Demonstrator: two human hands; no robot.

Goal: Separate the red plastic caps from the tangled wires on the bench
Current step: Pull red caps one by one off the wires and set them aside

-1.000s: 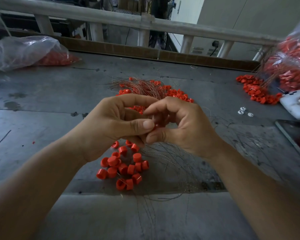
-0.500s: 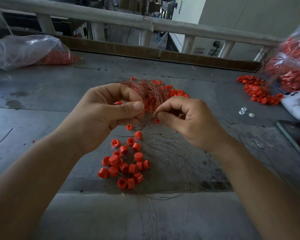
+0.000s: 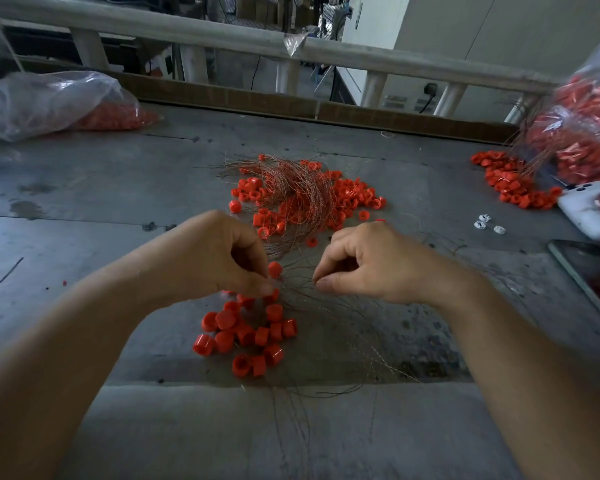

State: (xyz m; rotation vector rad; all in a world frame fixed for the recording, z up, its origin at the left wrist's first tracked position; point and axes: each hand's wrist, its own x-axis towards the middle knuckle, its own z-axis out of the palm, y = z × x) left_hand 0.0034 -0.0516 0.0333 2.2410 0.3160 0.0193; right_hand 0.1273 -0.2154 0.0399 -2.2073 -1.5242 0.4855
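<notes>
Left hand point(image 3: 222, 261): your grip is pinching a red cap point(image 3: 275, 269) to pull it free.
Right hand point(image 3: 371, 268): your grip is pinching the wire point(image 3: 300, 287), holding it back.

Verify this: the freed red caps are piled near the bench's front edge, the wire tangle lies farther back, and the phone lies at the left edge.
Wrong on one point: the head view shows the phone at the right edge. The freed red caps near the front edge and the wire tangle farther back are as stated.
</notes>
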